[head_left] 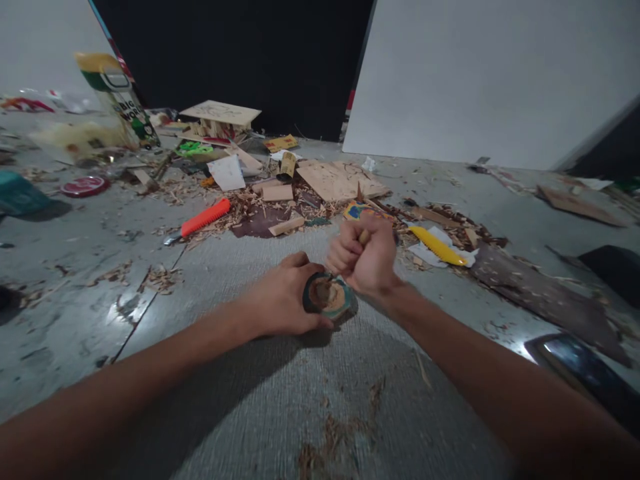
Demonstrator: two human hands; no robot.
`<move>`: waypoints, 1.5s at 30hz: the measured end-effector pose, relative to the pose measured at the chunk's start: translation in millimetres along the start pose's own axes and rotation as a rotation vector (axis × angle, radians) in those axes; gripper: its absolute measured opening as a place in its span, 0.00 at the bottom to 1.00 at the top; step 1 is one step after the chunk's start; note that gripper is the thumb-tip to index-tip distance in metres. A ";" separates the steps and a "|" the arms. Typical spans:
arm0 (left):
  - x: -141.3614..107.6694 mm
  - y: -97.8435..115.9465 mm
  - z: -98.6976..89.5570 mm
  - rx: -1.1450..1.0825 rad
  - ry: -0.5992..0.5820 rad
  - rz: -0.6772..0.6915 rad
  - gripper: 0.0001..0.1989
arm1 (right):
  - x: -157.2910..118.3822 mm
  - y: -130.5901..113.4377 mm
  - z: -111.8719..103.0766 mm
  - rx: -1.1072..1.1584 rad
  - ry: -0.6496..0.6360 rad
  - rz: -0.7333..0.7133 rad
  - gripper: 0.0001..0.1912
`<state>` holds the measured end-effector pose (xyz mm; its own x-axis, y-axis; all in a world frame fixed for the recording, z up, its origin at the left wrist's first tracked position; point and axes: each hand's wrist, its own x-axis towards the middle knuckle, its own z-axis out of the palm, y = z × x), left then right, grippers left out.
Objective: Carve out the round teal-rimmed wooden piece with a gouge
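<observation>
The left hand rests on the grey surface, its fingers curled around the 9 o'clock side of a round piece with a dark green rim and a hollowed, pale brown inside. The right hand is just beside the piece at 1 o'clock, its fingers closed in a fist around a thin stick; the stick's lower end is too unclear to tell. From the round piece, an orange-handled tool lies at 10 o'clock, a pale wooden board at 12 o'clock amid wood shavings, and a yellow-handled tool at 2 o'clock on crumpled white paper. A red lid lies farther off toward 10 o'clock.
</observation>
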<state>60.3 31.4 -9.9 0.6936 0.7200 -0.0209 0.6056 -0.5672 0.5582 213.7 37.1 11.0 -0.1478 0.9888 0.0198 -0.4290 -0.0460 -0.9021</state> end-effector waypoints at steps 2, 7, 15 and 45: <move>0.1 2.0 0.8 0.046 -0.012 -0.002 0.30 | -12.0 -0.7 -1.4 -0.018 0.021 -0.037 0.33; -0.3 4.1 1.9 0.095 0.016 0.032 0.33 | -31.0 -4.7 -3.4 -0.057 0.019 -0.091 0.34; 3.1 2.9 1.4 0.126 -0.049 0.054 0.32 | -13.7 1.3 -1.2 -0.045 -0.010 -0.150 0.30; 4.4 12.5 17.3 0.345 0.076 0.027 0.41 | -26.2 0.4 -15.5 0.074 0.133 -0.161 0.30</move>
<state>77.7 20.6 -17.4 0.6879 0.7234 0.0589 0.6928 -0.6786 0.2441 231.2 13.4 3.4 0.0449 0.9940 0.0994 -0.5029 0.1085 -0.8575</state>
